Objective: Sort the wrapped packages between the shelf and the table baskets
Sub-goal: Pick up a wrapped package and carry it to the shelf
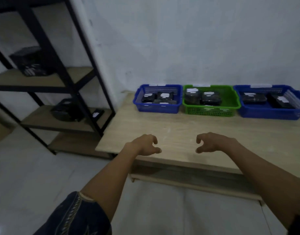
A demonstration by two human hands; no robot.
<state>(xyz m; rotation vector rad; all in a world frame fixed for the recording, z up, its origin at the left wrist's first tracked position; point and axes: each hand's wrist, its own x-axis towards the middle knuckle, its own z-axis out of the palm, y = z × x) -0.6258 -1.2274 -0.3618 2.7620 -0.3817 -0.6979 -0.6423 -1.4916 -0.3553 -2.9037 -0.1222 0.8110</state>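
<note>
Two bare forearms reach forward side by side, the left hand (143, 144) and the right hand (213, 142) held level with each other, backs turned up and a clear gap between them. Both hands are empty, the fingers loosely curled downward and the thumbs pointing inward toward one another, neither hand gripping anything. The left arm emerges from a dark blue patterned sleeve (74, 216) that ends near the elbow, while the right forearm enters from the lower right corner and angles inward toward the wrist.
</note>
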